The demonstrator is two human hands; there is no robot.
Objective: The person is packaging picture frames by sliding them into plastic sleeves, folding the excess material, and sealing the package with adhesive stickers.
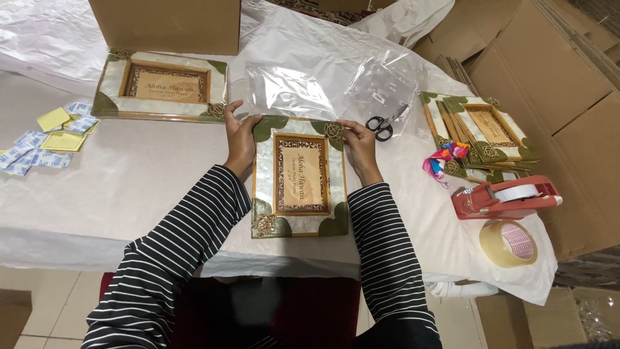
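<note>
Head view. Our left hand [241, 139] grips the upper left corner of the picture frame [299, 176], fingers curled over the top edge and thumb along the side; our right hand [359, 145] pinches the upper right corner, just beside a small round metal ornament. Both hands are closed on the frame, which lies flat and upright on the white-covered surface [129, 187], directly before us and between our striped sleeves.

We judge the frame to be stiff and moderately light, with a glossy, shell-like face, green corner pieces and a thin wooden border. The face is probably slippery and could scratch or chip, and the raised ornaments look delicate, so the plain outer edges are the safest places to hold, one hand on each side.

Just beyond the frame lies a clear plastic bag [284, 94], limp and crinkled, its mouth near the frame's top edge. To its right, black-handled scissors [382, 124] rest on more clear bags. A second frame [165, 86] lies at the upper left, against a cardboard box [165, 24]. Further right, a stack of frames [481, 132] leans beside a bright ribbon scrap [444, 158], a red tape dispenser [507, 197] and a roll of clear tape [509, 242]. Small paper packets [42, 148] lie scattered at far left.
</note>
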